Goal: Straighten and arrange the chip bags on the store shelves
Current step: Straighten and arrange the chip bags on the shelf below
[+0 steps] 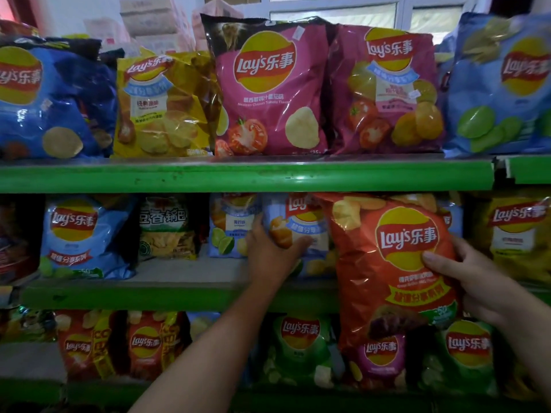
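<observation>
Left hand (272, 251): reaches into the middle shelf and grips the lower left edge of a pale blue crinkled plastic chip bag (301, 231). The thumb lies across the bag's front. The fingers are hidden behind it, so they probably curl round the back.

Right hand (474, 281): holds a large orange-red glossy chip bag (390, 263) by its right edge, thumb pressed on the front near the yellow logo disc, fingers wrapped behind.

Orange-red bag: upright with a slight tilt, nearer than the shelf fronts. Its top reaches the upper green rail and its bottom hangs down over the lower row. It overlaps the right side of the pale blue bag.

Pale blue bag: on the middle green metal shelf (149, 293), just right of centre, leaning.

Middle shelf, left to right: a light blue bag with lime art (83, 236), a green-and-white snack bag (165, 231), a small blue lime-print bag (229, 228) touching the left hand's back, then far right a yellow bag (515, 234).

Top green shelf (238, 175): a dark blue bag (44, 99), a yellow crumpled bag (161, 105), two pink tomato-print bags (268, 93) side by side, and a sky-blue bag (501, 90).

Bottom row: red bags (86, 344) on the left, a green bag (298, 347) in the centre, and a purple bag (381, 356) partly behind the orange-red bag.
</observation>
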Demonstrator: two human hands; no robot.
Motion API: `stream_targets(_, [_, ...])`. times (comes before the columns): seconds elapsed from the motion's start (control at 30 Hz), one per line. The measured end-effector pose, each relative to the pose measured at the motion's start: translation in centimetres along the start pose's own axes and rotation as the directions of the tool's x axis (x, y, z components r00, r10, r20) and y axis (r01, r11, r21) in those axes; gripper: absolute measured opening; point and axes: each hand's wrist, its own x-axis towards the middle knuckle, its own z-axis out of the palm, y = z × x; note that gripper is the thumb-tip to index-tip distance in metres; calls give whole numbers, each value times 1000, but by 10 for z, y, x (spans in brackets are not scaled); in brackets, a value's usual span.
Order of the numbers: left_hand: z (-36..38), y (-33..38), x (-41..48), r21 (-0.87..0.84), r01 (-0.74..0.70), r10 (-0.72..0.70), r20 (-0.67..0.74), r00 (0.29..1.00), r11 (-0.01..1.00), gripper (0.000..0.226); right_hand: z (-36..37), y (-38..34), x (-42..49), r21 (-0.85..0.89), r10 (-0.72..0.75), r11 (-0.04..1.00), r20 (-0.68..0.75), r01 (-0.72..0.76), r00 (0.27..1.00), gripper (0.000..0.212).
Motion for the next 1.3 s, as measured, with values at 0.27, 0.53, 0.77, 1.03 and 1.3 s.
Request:
stream_targets(0.27, [41,12,-6,31,-45,42,92,995,999,75,27,-1,1,47,-36,998,40,34,999,69])
stream_targets(0.53, [-35,-21,4,-5,-73,73,92,993,997,29,77,0,7,26,-43,999,94,41,995,100])
stream_targets(0.77, [-192,-68,29,184,28,61,-461,885,982,34,166,23,23,66,-65,996,149,55,987,63])
stream_targets(1.03, [-316,-116,66,373,251,-31,-507,862,893,102,266,41,49,118,-61,992,212,37,975,84])
stream_targets(1.3, [-350,-148,98,211,306,-253,-244,936,928,135,309,45,61,162,-48,987,183,18,982,80])
